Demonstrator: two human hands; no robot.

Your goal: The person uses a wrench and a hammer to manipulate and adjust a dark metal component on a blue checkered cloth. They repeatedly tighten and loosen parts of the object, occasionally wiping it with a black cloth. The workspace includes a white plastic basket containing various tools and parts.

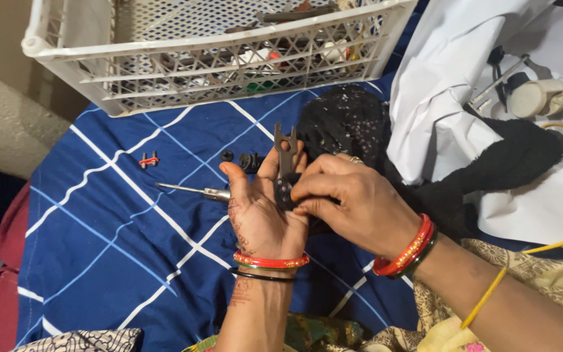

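Observation:
My left hand (259, 212) is held palm up over the blue checked cloth (118, 221), gripping a flat grey metal wrench-like tool (286, 155) that sticks up past the fingers. My right hand (353, 202) comes in from the right and pinches a small black round part (283, 192) against the tool at the left palm. Both wrists wear red bangles. A thin metal screwdriver (193, 190) lies on the cloth just left of the left hand.
A white plastic lattice crate (229, 62) with tools stands at the back. Small black parts (245, 160) and a tiny red piece (149, 159) lie on the cloth. Black sequinned fabric (353, 120), white cloth (451, 85), a yellow cable (490, 290) and metal items sit right.

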